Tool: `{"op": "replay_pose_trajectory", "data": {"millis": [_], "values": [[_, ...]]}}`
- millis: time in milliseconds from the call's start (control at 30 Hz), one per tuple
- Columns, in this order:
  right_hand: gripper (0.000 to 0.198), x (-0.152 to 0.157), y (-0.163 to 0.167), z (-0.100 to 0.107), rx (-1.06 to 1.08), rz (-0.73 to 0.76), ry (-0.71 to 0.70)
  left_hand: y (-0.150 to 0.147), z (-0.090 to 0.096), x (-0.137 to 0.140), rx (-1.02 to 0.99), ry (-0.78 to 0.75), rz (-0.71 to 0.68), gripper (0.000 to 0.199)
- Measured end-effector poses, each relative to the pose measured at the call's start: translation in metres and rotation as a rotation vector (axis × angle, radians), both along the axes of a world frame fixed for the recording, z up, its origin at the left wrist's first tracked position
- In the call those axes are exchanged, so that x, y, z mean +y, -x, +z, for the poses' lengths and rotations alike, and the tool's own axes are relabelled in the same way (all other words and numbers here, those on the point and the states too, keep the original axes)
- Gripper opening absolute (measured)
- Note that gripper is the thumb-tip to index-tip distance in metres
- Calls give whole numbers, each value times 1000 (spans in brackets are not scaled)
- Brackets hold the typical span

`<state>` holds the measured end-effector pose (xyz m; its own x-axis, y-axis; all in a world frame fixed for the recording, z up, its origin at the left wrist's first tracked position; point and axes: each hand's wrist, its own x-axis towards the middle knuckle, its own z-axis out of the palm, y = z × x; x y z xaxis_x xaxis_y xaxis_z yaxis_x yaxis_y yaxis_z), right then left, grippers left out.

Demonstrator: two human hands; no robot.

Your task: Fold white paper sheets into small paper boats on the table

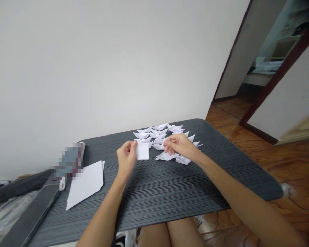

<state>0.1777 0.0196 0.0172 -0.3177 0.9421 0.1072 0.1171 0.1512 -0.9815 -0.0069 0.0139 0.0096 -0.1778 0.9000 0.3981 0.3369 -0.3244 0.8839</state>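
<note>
My left hand [127, 155] pinches the left edge of a small white folded paper square [143, 151], held up over the table. To its right, my right hand [177, 144] is raised with thumb and fingers curled together; whether anything sits between the fingertips I cannot make out. Behind and below my hands, several folded white paper boats [160, 127] stand in rows on the dark table. Part of these rows is hidden by my right hand. Closest to that hand is a paper boat [167, 156] at the near side of the group.
The dark striped table [154, 192] stands against a white wall [113, 68]. On its left lie white paper sheets [86, 183] beside a pixelated packet [70, 161] and a white cable [62, 184]. A doorway and wooden floor [229, 120] are to the right.
</note>
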Motion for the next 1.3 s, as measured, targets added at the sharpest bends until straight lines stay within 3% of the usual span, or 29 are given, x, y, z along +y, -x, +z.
{"op": "replay_pose_trajectory", "data": {"millis": [67, 167, 367, 567, 767, 1000, 1300], "values": [[22, -1, 7, -3, 84, 35, 4, -1, -4, -1, 11, 42, -87, 30], [21, -6, 18, -10, 47, 107, 20, -6, -10, -3, 7, 44, -182, 33], [27, -1, 14, -14, 58, 4, 33, -8, -5, 2, -229, 69, -343, 34], [27, 3, 7, -10, 89, 53, 63, -8, -4, 0, -166, 171, -558, 36], [30, 3, 8, -9, 193, 84, 179, -8, -8, 0, -268, 169, -643, 37], [29, 3, 5, -10, 292, 86, 255, -8, -6, 0, -257, 179, -667, 40], [31, 7, 3, -14, 231, 96, 198, -8, -2, -2, -187, 175, -596, 33]]}}
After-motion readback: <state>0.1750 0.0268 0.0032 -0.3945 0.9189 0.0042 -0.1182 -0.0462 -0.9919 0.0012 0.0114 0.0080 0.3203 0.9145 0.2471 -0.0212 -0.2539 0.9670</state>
